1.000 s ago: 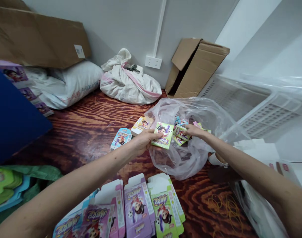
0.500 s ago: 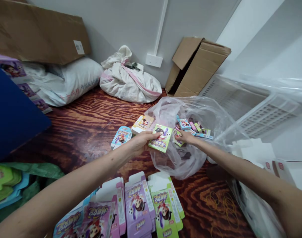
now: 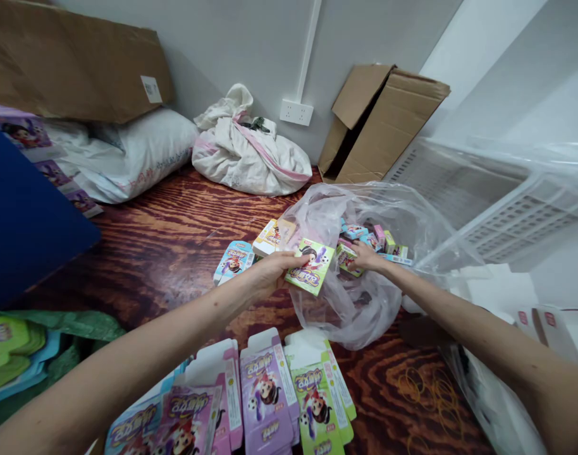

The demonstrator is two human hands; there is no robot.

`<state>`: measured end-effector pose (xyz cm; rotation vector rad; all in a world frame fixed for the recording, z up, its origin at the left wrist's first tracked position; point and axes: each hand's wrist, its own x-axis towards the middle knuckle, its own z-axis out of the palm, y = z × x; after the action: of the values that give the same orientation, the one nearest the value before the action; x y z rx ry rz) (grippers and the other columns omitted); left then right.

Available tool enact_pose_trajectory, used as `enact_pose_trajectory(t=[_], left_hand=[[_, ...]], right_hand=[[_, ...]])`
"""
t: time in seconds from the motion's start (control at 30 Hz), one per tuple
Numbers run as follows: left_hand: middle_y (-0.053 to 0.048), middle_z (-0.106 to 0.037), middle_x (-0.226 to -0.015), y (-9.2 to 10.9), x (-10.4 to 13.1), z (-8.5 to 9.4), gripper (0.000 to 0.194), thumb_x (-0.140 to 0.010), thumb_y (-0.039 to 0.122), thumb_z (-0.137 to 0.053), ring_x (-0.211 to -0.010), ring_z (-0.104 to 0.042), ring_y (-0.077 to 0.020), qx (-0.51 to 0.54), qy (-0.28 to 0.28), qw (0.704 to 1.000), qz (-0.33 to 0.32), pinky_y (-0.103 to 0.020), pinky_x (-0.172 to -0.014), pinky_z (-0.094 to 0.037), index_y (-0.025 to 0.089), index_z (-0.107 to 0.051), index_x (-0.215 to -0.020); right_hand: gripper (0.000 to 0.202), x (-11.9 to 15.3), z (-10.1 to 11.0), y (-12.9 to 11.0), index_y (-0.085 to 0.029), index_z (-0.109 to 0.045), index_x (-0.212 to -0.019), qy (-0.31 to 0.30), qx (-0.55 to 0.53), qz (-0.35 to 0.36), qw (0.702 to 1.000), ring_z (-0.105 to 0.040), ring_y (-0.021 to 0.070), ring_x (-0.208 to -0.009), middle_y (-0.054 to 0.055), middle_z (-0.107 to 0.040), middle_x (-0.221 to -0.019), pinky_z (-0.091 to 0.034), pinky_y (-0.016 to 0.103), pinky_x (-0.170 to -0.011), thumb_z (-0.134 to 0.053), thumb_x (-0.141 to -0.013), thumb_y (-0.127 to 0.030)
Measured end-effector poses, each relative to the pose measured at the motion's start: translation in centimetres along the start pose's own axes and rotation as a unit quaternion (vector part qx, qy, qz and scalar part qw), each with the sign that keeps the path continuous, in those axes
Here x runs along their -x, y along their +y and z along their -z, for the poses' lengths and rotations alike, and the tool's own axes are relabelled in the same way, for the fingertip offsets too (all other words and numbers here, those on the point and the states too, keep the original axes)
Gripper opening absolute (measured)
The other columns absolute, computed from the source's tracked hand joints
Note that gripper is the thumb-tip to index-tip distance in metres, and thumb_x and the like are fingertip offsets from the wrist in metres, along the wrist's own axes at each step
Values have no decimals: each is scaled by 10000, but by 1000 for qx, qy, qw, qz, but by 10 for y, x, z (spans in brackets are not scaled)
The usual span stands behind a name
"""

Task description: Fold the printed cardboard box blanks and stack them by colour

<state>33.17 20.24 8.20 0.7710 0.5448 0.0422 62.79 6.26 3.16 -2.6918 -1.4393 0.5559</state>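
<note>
Shifted slightly rightward since the earlier frame, the right hand (image 3: pixel 366 256) touched a green box (image 3: pixel 346 260) in the plastic bag (image 3: pixel 343 316), grip unclear. The left hand (image 3: pixel 274 270) gripped a second box (image 3: pixel 312 272) at the bag's near-left side.

Head-worn camera (single); forward, downward

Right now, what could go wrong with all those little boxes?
The right hand is in the clear bag and might snag it, spilling little boxes. The left hand pinches one edge of a green box, so it could slip. The left forearm passes near the flat cartons and may nudge them.
</note>
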Motion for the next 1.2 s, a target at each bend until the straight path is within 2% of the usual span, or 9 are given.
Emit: enact_pose_trajectory(t=[0.1, 0.2, 0.37, 0.47, 0.67, 0.8, 0.97, 1.1, 1.2], left_hand=[[-53, -762, -750, -1, -1, 1, 55, -859, 119, -774, -621, -683, -110, 2, -1, 1000, -3, -197, -625, -551, 105, -738, -820], [-50, -755, -736, -5, -3, 1, 71, -848, 123, -788, -605, -672, -108, 3, -2, 1000, -2, -203, -631, -546, 105, -736, -804], [-58, -751, -726, -6, -1, 0, 114, -818, 132, -822, -598, -669, -107, -5, -4, 1000, 7, -205, -603, -535, 91, -730, -763], [-55, -750, -725, -4, 3, 2, 130, -795, 146, -848, -594, -669, -101, -7, -4, 1000, 8, -195, -586, -536, 90, -732, -775], [-36, -738, -699, -5, 5, 9, 108, -812, 135, -824, -571, -660, -97, -12, 4, 1000, 5, -190, -559, -527, 100, -725, -788], [-51, -746, -719, -7, 8, 7, 134, -780, 144, -854, -584, -664, -107, -14, -4, 1000, -1, -210, -590, -531, 97, -728, -777], [-48, -754, -751, -6, 20, 9, 124, -755, 74, -845, -618, -674, -108, -20, -5, 1000, -23, -214, -636, -528, 99, -736, -809], [-44, -759, -766, -5, 26, 11, 141, -747, 35, -812, -628, -676, -113, -40, 1, 998, -50, -222, -665, -536, 109, -739, -843], [-50, -760, -774, -4, 27, 9, 123, -742, 37, -790, -644, -677, -122, -69, 7, 993, -93, -227, -680, -530, 109, -734, -824]], right_hand=[[537, -7, 13, 2, -203, -678, -1291, -65, -22, -11, 998, -724, 247, -927, 56, -769, -1065, -577, 385, -859, -788, -768, -251], [542, -17, 17, -1, -229, -711, -1256, -103, -24, -14, 994, -726, 246, -852, 47, -781, -987, -574, 347, -787, -782, -720, -272], [441, -28, 20, -7, -238, -779, -1036, -91, 51, -9, 995, -679, 324, -1005, 94, -724, -1035, -552, 419, -875, -856, -633, -399], [461, -18, 16, -12, -206, -787, -959, -61, 107, 4, 992, -626, 400, -1083, 154, -661, -1113, -529, 491, -910, -892, -590, -462], [566, 25, -5, -28, -177, -704, -1235, 24, 174, 71, 982, -547, 388, -1193, 204, -506, -1354, -459, 478, -1018, -839, -727, -388], [671, 33, -8, -37, -158, -633, -1346, 47, 198, 95, 974, -536, 400, -1209, 218, -550, -1322, -446, 468, -1014, -838, -744, -373], [700, 46, 10, -37, -144, -560, -1414, 80, 210, 104, 969, -558, 397, -1152, 212, -610, -1207, -448, 464, -983, -780, -796, -388], [635, 76, 34, -34, -174, -509, -1454, 116, 207, 120, 964, -551, 364, -1176, 198, -568, -1248, -453, 436, -990, -683, -859, -315], [534, 102, 50, -38, -211, -554, -1375, 145, 156, 137, 967, -559, 355, -1178, 173, -550, -1246, -488, 433, -954, -656, -867, -339]])
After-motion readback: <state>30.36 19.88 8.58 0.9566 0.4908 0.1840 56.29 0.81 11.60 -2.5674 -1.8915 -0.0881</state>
